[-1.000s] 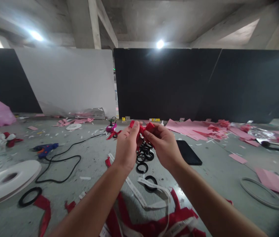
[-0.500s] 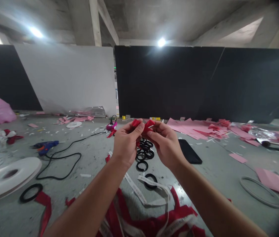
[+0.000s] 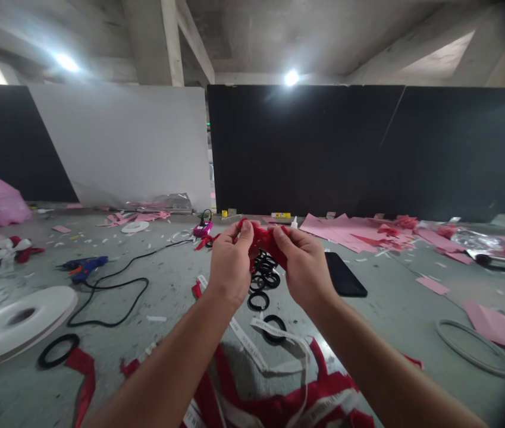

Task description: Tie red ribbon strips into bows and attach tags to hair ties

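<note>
Both hands hold a piece of red ribbon [image 3: 263, 239] between them, above the middle of the table. My left hand [image 3: 231, 261] pinches its left end between thumb and fingers. On the other side, my right hand [image 3: 304, 263] grips it with the thumb on top. Below and between the wrists lies a cluster of black rings [image 3: 271, 279], partly hidden by the hands. Nearer to me, a white printed ribbon [image 3: 252, 352] crosses another black ring [image 3: 274, 329]. Tangled red ribbons [image 3: 288, 399] spread between my forearms.
At left lie a blue glue gun [image 3: 83, 267] with a black cord, a large white spool [image 3: 20, 321] and a lone black ring [image 3: 58, 351]. To the right are a dark tablet-like slab [image 3: 345, 274], pink paper sheets [image 3: 339, 233] and a grey hoop [image 3: 473, 351]. Upright black panels [image 3: 345, 148] stand behind.
The red ribbon, bunched in raised loops before, now stretches flatter between the hands. Both hands have shifted slightly right, and a white nozzle tip shows behind the right hand.
</note>
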A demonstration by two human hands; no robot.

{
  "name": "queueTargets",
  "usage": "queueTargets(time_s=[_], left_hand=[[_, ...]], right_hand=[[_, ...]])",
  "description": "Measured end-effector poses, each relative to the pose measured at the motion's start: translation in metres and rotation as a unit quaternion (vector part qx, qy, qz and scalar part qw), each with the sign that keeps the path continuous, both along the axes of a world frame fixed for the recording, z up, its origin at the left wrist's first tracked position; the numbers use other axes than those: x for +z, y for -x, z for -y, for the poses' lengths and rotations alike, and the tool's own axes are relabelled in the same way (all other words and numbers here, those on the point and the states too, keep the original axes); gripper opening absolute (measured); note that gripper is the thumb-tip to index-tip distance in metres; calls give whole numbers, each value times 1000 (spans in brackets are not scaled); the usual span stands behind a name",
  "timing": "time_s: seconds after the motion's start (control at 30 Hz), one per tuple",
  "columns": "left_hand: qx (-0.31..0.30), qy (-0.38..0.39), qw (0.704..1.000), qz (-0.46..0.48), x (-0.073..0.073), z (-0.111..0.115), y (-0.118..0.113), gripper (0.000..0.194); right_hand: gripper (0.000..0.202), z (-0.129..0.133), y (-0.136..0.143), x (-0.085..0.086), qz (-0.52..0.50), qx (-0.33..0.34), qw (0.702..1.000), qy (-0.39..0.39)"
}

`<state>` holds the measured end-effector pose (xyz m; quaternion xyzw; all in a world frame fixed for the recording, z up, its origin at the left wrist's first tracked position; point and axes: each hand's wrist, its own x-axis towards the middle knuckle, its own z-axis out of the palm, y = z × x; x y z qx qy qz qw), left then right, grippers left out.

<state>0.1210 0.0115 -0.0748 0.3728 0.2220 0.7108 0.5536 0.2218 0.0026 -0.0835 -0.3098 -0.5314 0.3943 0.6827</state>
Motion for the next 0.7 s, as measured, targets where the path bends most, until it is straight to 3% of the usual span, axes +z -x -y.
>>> queueTargets(time_s=[0.23,0.37,0.5,0.7], left_hand=[[56,24,998,7,2,1,3,20],[64,-12,997,-30,1,0,5,28],[13,-53,996,-77,2,3,7,31],[-52,-39,983,-173,-4,2,7,28]], right_hand=[[23,4,6,-3,4,-21,1000,-4],[25,2,5,-3,7,-22,1000,1],[26,0,1,2,22,-27,999,-12],[22,-1,-5,8,0,-45,998,-33]])
